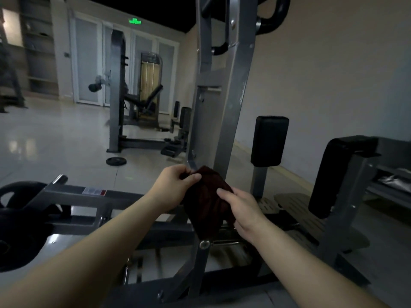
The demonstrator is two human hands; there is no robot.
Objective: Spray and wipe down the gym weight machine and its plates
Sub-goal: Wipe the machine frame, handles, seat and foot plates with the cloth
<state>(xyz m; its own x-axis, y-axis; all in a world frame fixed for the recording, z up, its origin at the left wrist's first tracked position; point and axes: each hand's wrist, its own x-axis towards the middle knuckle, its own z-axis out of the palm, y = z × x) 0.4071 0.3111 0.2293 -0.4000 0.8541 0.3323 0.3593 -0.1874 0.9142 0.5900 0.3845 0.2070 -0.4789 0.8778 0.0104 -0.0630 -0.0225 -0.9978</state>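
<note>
**A:** Head view, then. What are the hands doing?

**B:** Both are on a dark red cloth (pixel 206 196), held up in front of the weight machine (pixel 231 112), low against its grey upright. The left hand (pixel 172 185) has its grip closed on the cloth's top corner, pinched between thumb and fingers. The right hand (pixel 240 210) has its grip on the lower right edge, fingers curled over the front.

**A:** Is the cloth touching the metal?

**B:** I can't tell from here. It hangs just before the foot of the upright, above the low cross bars of the frame.

**A:** And the plates?

**B:** A black plate (pixel 20 196) sits on the machine's arm at the far left, well apart from both hands. A smaller loose plate (pixel 116 161) lies flat on the shiny floor (pixel 55 141) beyond it, near the base of a second machine (pixel 115 92).

**A:** Anything else close by?

**B:** A black pad (pixel 269 141) stands on a post just right of the upright, with a bigger padded rest (pixel 329 174) further right. A green sign (pixel 135 21) glows above the doors at the back.
</note>
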